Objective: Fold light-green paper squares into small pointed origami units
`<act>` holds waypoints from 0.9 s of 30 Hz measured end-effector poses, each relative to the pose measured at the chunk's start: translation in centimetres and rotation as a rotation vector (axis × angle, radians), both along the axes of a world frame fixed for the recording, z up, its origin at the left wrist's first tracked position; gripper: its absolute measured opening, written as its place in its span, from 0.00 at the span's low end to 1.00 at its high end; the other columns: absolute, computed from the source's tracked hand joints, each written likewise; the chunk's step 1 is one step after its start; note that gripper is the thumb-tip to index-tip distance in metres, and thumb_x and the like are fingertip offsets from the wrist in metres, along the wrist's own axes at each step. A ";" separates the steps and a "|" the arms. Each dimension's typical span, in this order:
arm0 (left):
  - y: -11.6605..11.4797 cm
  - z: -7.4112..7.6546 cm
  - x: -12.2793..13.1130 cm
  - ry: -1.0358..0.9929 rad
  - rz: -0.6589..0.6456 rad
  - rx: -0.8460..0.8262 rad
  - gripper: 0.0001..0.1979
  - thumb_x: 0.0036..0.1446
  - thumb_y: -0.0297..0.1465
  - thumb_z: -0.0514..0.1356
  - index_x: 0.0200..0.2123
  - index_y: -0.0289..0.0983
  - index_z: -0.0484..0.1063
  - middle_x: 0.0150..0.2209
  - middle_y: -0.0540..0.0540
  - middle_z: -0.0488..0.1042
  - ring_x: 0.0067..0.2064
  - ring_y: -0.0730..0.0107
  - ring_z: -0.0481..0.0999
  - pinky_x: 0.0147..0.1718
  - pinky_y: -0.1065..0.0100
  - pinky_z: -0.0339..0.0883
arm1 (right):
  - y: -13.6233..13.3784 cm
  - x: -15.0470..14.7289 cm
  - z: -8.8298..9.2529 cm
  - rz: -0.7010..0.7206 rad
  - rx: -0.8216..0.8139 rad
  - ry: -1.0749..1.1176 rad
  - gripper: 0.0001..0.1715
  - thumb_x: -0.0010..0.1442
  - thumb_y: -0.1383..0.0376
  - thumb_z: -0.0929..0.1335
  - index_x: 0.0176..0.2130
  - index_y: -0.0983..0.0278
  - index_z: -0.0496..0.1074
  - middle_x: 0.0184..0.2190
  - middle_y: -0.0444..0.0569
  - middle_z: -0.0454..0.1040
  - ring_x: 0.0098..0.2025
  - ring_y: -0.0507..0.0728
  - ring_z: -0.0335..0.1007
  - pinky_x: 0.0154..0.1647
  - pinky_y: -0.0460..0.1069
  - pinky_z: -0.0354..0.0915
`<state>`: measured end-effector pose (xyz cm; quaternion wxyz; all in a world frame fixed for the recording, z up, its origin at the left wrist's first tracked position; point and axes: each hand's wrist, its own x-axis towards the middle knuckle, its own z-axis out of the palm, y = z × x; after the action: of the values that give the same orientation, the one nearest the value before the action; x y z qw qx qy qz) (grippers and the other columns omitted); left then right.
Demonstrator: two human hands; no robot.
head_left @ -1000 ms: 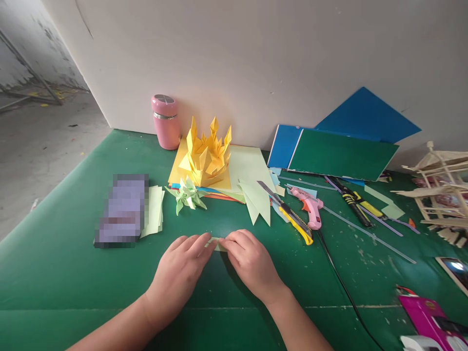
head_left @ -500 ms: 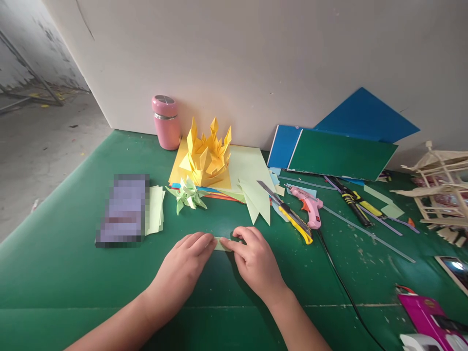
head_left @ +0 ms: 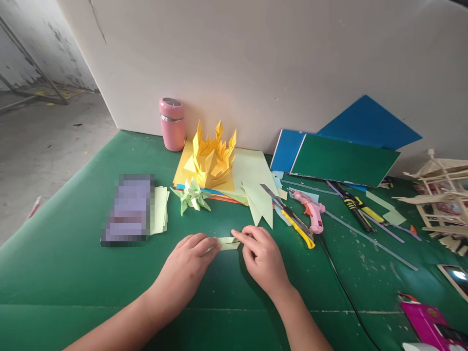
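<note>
A narrow folded strip of pale green paper (head_left: 229, 246) lies on the table in front of me, with a raised fold along its far edge. My left hand (head_left: 192, 261) is closed on the strip's left end, fingers together and pressing down. At the right end, my right hand (head_left: 263, 258) grips the paper, its index finger reaching over the top fold and the other fingers curled. Just beyond the hands sits a pale green folded-paper flower (head_left: 192, 196). Behind it stands a yellow folded-paper crown-like piece (head_left: 212, 163) on stacked coloured sheets (head_left: 252, 165).
Left are a blurred-out phone-like object (head_left: 129, 207) and green paper slips (head_left: 160, 209). A yellow utility knife (head_left: 298, 226) and pink glue gun (head_left: 310, 209) with black cord lie right. Farther off are a pink flask (head_left: 172, 124), blue-green boards (head_left: 343, 156) and a wooden-stick model (head_left: 442, 195).
My right hand has shifted slightly right along the strip, and more of the paper shows between the hands. A raised fold is now visible. The whole view has shifted slightly.
</note>
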<state>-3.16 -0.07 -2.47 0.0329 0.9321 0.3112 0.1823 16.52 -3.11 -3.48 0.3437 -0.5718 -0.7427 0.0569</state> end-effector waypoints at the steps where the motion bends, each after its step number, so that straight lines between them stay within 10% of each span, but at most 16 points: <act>1: 0.0 -0.1 0.0 -0.001 0.001 0.000 0.15 0.60 0.20 0.49 0.45 0.34 0.72 0.41 0.42 0.78 0.41 0.58 0.76 0.37 0.58 0.74 | 0.1 0.1 0.0 -0.019 -0.023 0.048 0.22 0.61 0.74 0.59 0.47 0.60 0.75 0.33 0.50 0.72 0.35 0.57 0.67 0.34 0.51 0.68; 13: 0.1 0.8 0.7 -0.052 -0.019 -0.185 0.19 0.58 0.18 0.45 0.43 0.34 0.71 0.43 0.41 0.76 0.41 0.63 0.75 0.41 0.62 0.75 | 0.8 -0.9 0.4 -0.045 -0.132 0.182 0.12 0.59 0.72 0.63 0.34 0.62 0.74 0.31 0.49 0.72 0.36 0.57 0.70 0.35 0.50 0.68; 27: -0.2 -0.1 1.0 0.199 -0.047 0.009 0.24 0.51 0.14 0.47 0.50 0.30 0.70 0.50 0.41 0.74 0.49 0.58 0.73 0.50 0.59 0.68 | 1.2 -0.7 0.8 -0.038 -0.256 0.238 0.09 0.57 0.72 0.63 0.31 0.61 0.71 0.29 0.46 0.70 0.31 0.54 0.66 0.32 0.47 0.65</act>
<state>-2.21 -0.29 -2.55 0.0019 0.9528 0.2903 0.0893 15.77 -1.88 -2.71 0.3544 -0.6141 -0.6726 0.2119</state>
